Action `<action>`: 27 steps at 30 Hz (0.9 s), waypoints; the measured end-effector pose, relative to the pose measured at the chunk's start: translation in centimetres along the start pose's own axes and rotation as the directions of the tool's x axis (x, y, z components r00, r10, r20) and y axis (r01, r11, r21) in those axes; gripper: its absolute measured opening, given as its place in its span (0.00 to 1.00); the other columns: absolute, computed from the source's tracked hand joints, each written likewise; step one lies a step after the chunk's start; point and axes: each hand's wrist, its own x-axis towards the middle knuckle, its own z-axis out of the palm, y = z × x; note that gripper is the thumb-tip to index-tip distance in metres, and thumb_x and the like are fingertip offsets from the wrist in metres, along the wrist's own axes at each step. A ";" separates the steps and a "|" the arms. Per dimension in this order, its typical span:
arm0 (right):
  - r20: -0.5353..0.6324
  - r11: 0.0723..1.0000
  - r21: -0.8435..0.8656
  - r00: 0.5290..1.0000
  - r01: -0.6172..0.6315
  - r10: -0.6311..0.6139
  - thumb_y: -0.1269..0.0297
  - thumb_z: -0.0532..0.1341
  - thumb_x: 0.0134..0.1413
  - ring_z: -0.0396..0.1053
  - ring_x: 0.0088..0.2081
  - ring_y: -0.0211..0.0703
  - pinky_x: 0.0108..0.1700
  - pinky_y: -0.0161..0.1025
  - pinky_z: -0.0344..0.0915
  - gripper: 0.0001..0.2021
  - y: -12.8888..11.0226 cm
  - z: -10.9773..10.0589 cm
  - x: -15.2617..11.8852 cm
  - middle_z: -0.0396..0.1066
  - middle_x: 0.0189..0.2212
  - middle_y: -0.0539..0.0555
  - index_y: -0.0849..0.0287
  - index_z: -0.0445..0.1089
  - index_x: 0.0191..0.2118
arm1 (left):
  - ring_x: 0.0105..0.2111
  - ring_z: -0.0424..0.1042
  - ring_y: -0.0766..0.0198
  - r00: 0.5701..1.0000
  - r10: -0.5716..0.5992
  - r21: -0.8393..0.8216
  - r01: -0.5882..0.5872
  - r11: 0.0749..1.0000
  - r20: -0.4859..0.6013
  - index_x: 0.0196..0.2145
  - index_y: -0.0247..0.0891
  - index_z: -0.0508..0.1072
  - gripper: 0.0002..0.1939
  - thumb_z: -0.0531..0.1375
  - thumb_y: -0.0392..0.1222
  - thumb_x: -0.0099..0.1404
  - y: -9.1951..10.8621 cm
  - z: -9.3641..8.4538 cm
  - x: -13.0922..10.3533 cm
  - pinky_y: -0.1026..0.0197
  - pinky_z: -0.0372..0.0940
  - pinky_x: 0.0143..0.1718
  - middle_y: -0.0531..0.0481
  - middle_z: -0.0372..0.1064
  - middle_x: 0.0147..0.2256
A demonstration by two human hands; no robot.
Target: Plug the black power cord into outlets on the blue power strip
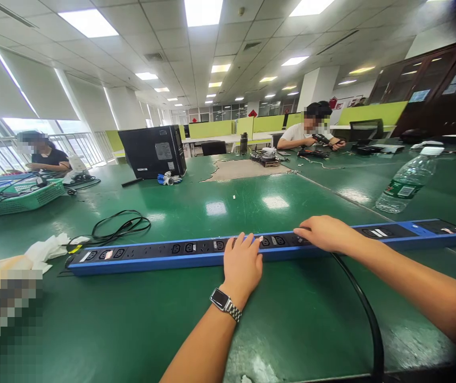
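While the long blue power strip [279, 241] lay left to right across the near part of the green bench [132, 330], socket face up, both hands were at it. Left hand [243, 266], the one with the watch [220, 299], was open, palm down, fingers extended over the sockets just left of middle; no grip on anything that I could see. Right hand [325, 232] was right of middle, bent at the wrist, thumb and fingertips pointing left at the socket face. Couldn't tell whether it was closed on something. Thick black cable [365, 303] came out below it, ran to the near bench edge; its upper end was hidden.

Handling, my read: stiff housing, probably metal, moderately heavy, awkward for its length. Smooth sides on a glossy bench, so it'd likely skid under a sideways push. Black socket inserts looked like the weaker part. Best hold: the long blue sides, hands spread evenly about the middle, fingers off the sockets, minding cable drag. Coiled cord [122, 234] sat by the left end, water bottle [407, 181] beyond the right part.
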 end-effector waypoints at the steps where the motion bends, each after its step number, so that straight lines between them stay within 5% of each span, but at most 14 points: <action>1: -0.008 1.000 0.014 1.000 0.008 -0.008 0.53 0.49 0.62 0.74 0.44 0.55 0.40 0.44 0.65 0.23 -0.1 0.0 0.0 0.78 0.42 0.61 0.59 0.78 0.42 | 0.63 0.60 0.52 1.000 0.000 0.000 0.000 1.000 -0.004 0.59 0.43 0.68 0.20 0.55 0.40 0.71 0.0 0.0 0.0 0.42 0.55 0.65 0.48 0.66 0.61; 10: -0.035 0.999 -0.023 0.998 -0.047 0.046 0.51 0.50 0.62 0.74 0.44 0.56 0.41 0.47 0.66 0.21 -1.4 0.3 -0.2 0.77 0.43 0.61 0.54 0.78 0.43 | 0.63 0.60 0.52 1.000 -0.002 0.000 0.002 1.000 -0.005 0.59 0.43 0.68 0.20 0.54 0.40 0.70 0.0 0.0 0.0 0.42 0.54 0.65 0.48 0.66 0.61; 19: -0.004 0.989 -0.145 1.000 -0.029 0.029 0.56 0.51 0.63 0.74 0.45 0.57 0.42 0.48 0.66 0.20 -3.6 0.2 -1.0 0.76 0.43 0.66 0.60 0.77 0.44 | 0.64 0.59 0.51 1.000 -0.012 -0.024 0.012 1.000 0.015 0.58 0.39 0.68 0.21 0.57 0.42 0.69 0.3 -0.2 0.0 0.42 0.53 0.65 0.45 0.65 0.62; 27: -0.039 0.999 0.005 0.998 -0.042 0.042 0.54 0.52 0.60 0.74 0.42 0.54 0.37 0.43 0.65 0.20 -1.6 -1.0 -0.3 0.79 0.40 0.60 0.55 0.80 0.39 | 0.64 0.59 0.51 1.000 -0.016 -0.064 0.018 0.998 0.024 0.60 0.37 0.66 0.24 0.58 0.44 0.68 0.1 -0.3 -0.1 0.43 0.52 0.67 0.45 0.65 0.62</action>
